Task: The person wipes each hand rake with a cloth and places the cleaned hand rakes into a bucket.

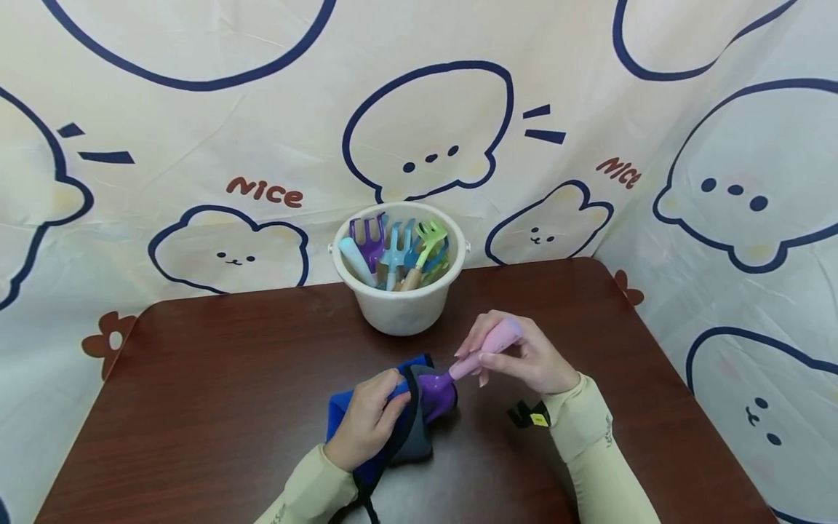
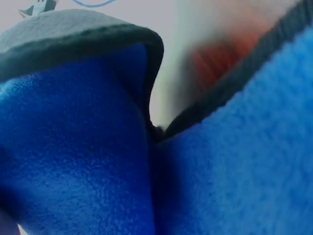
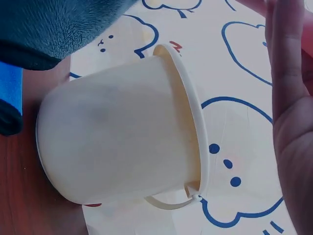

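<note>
My left hand [image 1: 368, 422] grips a blue and grey cloth [image 1: 414, 440] with black edging near the middle of the table. The purple head [image 1: 435, 397] of a small toy shovel lies against the cloth's grey side, its edge partly hidden there. My right hand [image 1: 543, 358] pinches the shovel's pink handle [image 1: 487, 349] between thumb and fingers, the handle slanting up to the right. Blue folds of the cloth [image 2: 78, 142] fill the left wrist view. In the right wrist view, part of my right hand [image 3: 296, 117] shows at the right edge.
A white bucket [image 1: 401, 311] with several toy garden tools, among them a purple fork [image 1: 369, 240] and a green fork [image 1: 428, 236], stands at the back of the dark wooden table [image 1: 229, 386]. A printed curtain [image 1: 262, 145] hangs behind. A black strap shows by the right wrist.
</note>
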The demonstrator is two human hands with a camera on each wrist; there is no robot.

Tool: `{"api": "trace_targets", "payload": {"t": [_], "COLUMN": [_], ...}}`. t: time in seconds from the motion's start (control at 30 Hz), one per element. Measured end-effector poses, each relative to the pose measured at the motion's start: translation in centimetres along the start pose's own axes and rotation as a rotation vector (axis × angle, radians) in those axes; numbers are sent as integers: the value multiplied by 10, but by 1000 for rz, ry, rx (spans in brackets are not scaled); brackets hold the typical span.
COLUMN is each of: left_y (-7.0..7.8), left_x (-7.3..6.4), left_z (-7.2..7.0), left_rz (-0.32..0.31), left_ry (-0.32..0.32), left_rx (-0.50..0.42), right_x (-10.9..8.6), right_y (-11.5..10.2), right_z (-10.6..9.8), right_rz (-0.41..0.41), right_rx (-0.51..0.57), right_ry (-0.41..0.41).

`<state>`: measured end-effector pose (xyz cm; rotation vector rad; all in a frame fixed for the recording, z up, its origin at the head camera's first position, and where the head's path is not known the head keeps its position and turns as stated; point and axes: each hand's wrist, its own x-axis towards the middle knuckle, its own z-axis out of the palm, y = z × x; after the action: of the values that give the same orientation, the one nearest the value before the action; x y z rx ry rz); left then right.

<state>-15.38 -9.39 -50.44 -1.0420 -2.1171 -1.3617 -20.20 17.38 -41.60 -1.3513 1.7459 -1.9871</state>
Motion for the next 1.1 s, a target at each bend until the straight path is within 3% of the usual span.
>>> {"api": "trace_targets", "payload": {"t": [0.2, 0.57, 0.77, 1.0, 1.1], "left_y": [-2, -6, -9, -11, -12], "left_x": [-1, -2, -5, -6, -6], "left_z": [2, 7, 9, 7, 8], "left_rz": [46, 149, 154, 107, 122], "left_ry": [47, 142, 127, 76, 71], "left_rx": [-63, -80, -110, -160, -190], "right_x": [-3, -11, -13, -15, -17], "right_y": [-4, -9, -10, -12, -15], "right_z": [-5, -17, -19, -24, -25], "right_rz": [21, 62, 69, 57, 53], "right_rx": [-41, -44, -58, -50, -42], "right_ry": [1, 42, 54, 86, 92]}}
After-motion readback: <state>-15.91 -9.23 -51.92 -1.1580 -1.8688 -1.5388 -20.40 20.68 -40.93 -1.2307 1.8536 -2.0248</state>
